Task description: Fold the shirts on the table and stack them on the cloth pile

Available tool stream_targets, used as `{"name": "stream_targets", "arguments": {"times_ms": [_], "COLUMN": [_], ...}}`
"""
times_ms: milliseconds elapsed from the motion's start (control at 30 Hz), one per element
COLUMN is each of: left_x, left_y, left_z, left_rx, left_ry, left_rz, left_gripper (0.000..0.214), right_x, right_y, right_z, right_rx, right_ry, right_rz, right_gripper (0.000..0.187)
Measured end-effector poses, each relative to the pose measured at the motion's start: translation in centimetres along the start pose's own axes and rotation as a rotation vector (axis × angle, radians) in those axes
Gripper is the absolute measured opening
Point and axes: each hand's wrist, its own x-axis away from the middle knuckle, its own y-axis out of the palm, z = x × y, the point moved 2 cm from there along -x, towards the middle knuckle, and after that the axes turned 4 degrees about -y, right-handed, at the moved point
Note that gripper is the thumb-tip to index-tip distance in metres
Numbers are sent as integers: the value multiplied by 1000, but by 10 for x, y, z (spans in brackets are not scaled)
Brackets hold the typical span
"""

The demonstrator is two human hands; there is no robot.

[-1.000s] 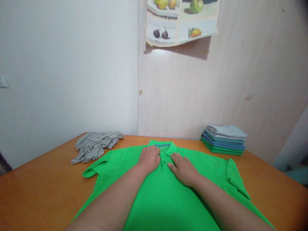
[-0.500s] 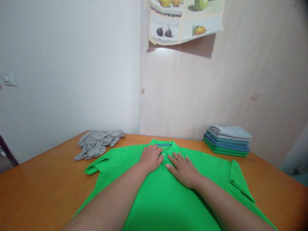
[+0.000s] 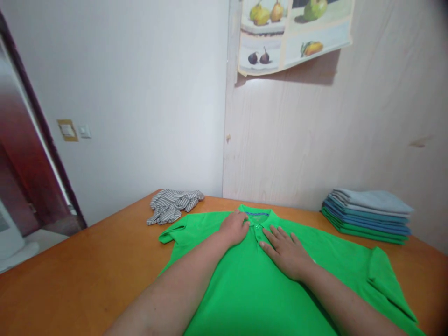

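Note:
A bright green polo shirt (image 3: 245, 289) lies spread face up on the orange wooden table (image 3: 87, 270), collar toward the wall. My left hand (image 3: 235, 227) rests on the shirt just left of the button placket below the collar, fingers curled down against the cloth. My right hand (image 3: 285, 249) lies flat on the chest just right of the placket, fingers stretched out and slightly apart. Neither hand holds anything. The two hands are close together with the buttons between them.
A crumpled grey-and-white striped garment (image 3: 173, 205) lies at the table's far left. A stack of folded shirts (image 3: 367, 214) in blue, grey and green sits at the far right by the wall. A fruit poster (image 3: 294, 32) hangs above. A doorway (image 3: 21, 177) is at left.
The camera has turned left, so the doorway and wall switch now show. Both hands stay on the shirt by the placket; the right hand's fingers have flattened a little.

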Motion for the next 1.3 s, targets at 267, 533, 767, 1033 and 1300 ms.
{"name": "stream_targets", "arguments": {"times_ms": [267,533,767,1033,1300], "left_x": [15,25,12,15,33], "left_y": [-18,-14,-15,-4,-27], "left_z": [-64,-81,-70,-63,-86], "left_rx": [-148,-159,-156,-100,-51], "left_ry": [-198,-205,-175,-137,-134], "left_rz": [-103,-263,-268,-284,-167], "left_gripper": [34,65,68,76,61], "right_x": [0,1,0,0,0], "right_y": [1,1,1,0,3], "right_z": [-1,-1,-1,-1,-1], "right_rx": [-23,-29,-34,-17,14], "right_ry": [-5,-1,0,0,-2], "right_rz": [15,31,16,11,20], "right_gripper": [83,84,86,85,85]}}
